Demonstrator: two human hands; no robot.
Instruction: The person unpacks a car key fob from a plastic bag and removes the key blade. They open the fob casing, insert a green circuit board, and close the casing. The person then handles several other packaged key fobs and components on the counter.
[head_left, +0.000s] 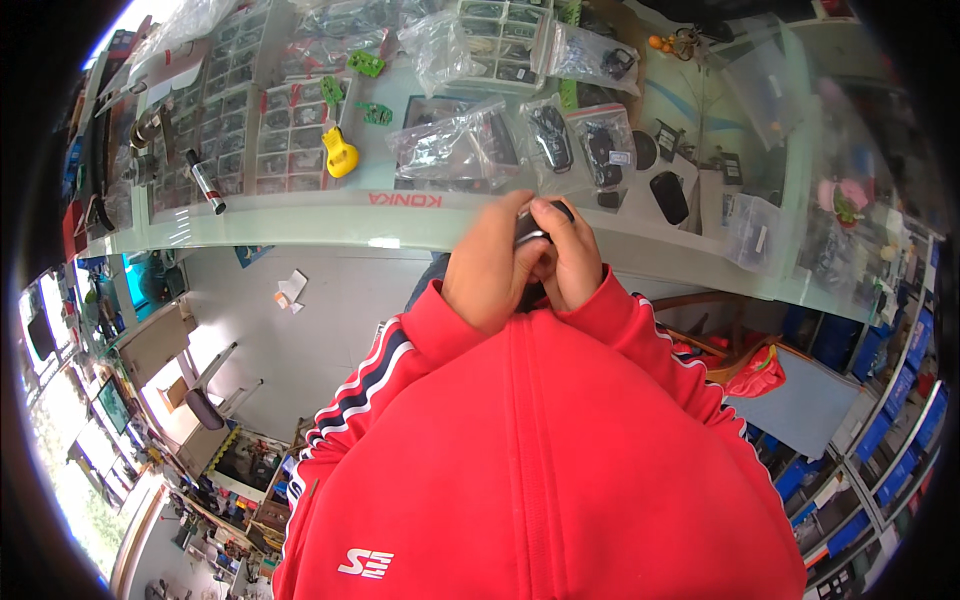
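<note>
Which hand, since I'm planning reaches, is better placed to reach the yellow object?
Probably the left hand: it is nearer the yellow object than the right hand, though both hold a small dark object.

The held thing is blk w/ a shiny grey bit. The jacket is bright red, w/ navy & wht stripes down the sleeves & a wht mark on the chest. The glass counter is see-thru w/ a pale green edge & red letters. The gadget w/ a round end is all yellow. The circuit boards are bright green. The pen is blk & wht. The clear bags have blk key fobs in them. The beads are orange. The bins are blue, the floor lt grey.
</note>
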